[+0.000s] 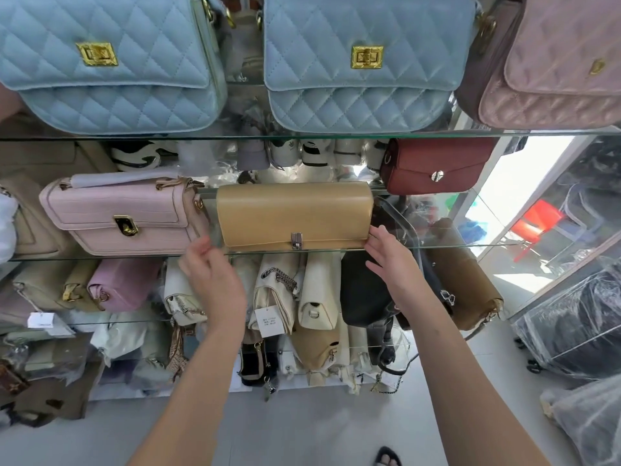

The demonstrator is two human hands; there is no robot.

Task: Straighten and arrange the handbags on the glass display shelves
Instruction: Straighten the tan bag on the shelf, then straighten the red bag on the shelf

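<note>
Since your hands flank the tan bag [295, 215] on the middle shelf [453, 246], left hand [211, 267] at its 8 o'clock and right hand [391, 255] at 4 o'clock, you seem set to square it. Both are relaxed and wide, gripping nothing; the right fingertips [375, 231] touch its end. The pink bag [121, 215] sits at its 9 o'clock.

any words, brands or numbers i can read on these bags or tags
No text here is clear enough to quote.
White hang tag on the shelf below the tan handbag: printed lines, too small to read.
White tag at lower left: faint print, too blurred.
Gold clasp on the left blue quilted bag: no legible letters.
</note>
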